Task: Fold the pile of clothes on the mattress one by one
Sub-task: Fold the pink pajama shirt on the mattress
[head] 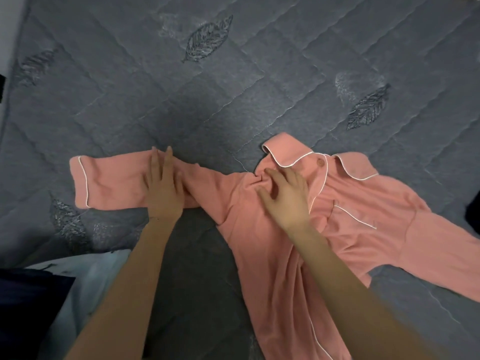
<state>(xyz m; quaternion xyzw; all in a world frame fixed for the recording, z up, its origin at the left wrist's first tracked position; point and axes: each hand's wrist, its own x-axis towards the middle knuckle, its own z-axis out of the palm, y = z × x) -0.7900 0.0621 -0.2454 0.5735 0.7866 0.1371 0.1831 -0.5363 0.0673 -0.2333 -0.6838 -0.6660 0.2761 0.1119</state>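
A pink pyjama shirt (350,224) with white piping, a collar and a chest pocket lies front-up on the grey quilted mattress (181,87). Its left sleeve (109,183) stretches out flat to the left. My left hand (163,185) rests flat on that sleeve with straight fingers. My right hand (285,198) presses on the shirt's shoulder just left of the collar, fingers spread and lightly bent; the fabric bunches under the fingertips. The shirt's other sleeve runs off toward the right edge.
Pale blue and dark navy clothes (65,287) lie at the lower left corner. A dark garment (474,211) shows at the right edge. The mattress stretches bare and wide beyond the shirt, with its left edge (10,74) near a wall.
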